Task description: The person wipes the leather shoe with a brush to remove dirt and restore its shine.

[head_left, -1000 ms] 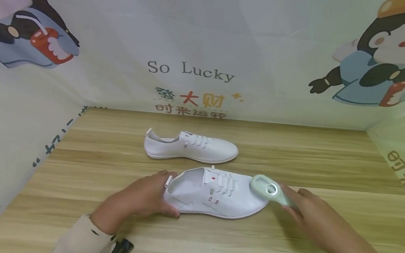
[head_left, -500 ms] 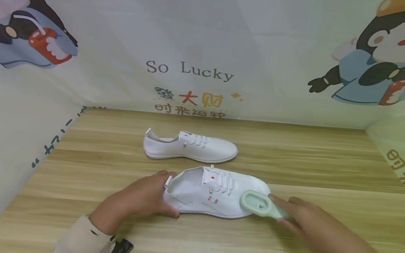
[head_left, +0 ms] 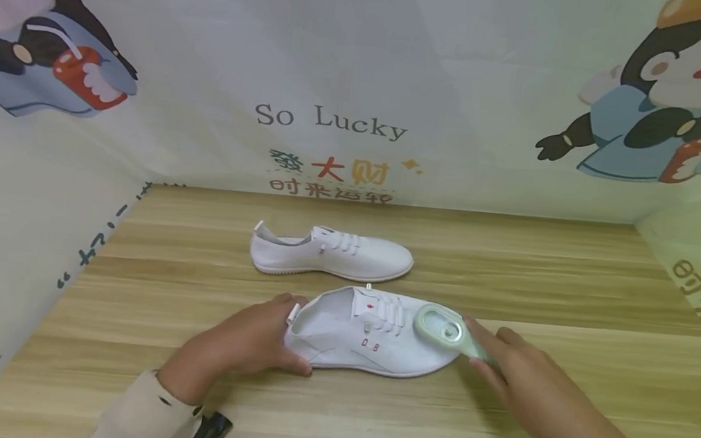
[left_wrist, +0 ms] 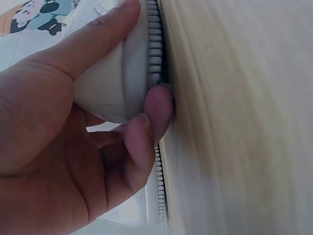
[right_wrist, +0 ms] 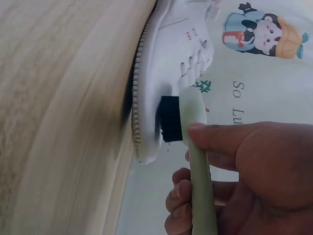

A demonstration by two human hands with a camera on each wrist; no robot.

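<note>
A white lace-up shoe (head_left: 333,343) with small red letters on its side lies sole-down on the wooden surface, toe to the right. My left hand (head_left: 259,336) grips its heel, the thumb along the near side and fingers curled around the back by the ribbed sole (left_wrist: 154,44). In my right hand (head_left: 518,373) is a pale green shoe brush (head_left: 439,325), held by its handle. Its dark bristles (right_wrist: 170,119) press against the shoe's toe area in the right wrist view. From above, the brush head covers part of the toe.
A second white shoe (head_left: 372,259) lies just behind the first, pointing the same way. Printed cloth walls (head_left: 490,120) with cartoon figures enclose the wooden surface (head_left: 570,280) at the back and sides. A small black object (head_left: 213,429) sits by the left sleeve.
The brush has slid over the toe, first toward the near side, then back up and slightly left toward the laces. The left hand and both shoes have stayed in place.
</note>
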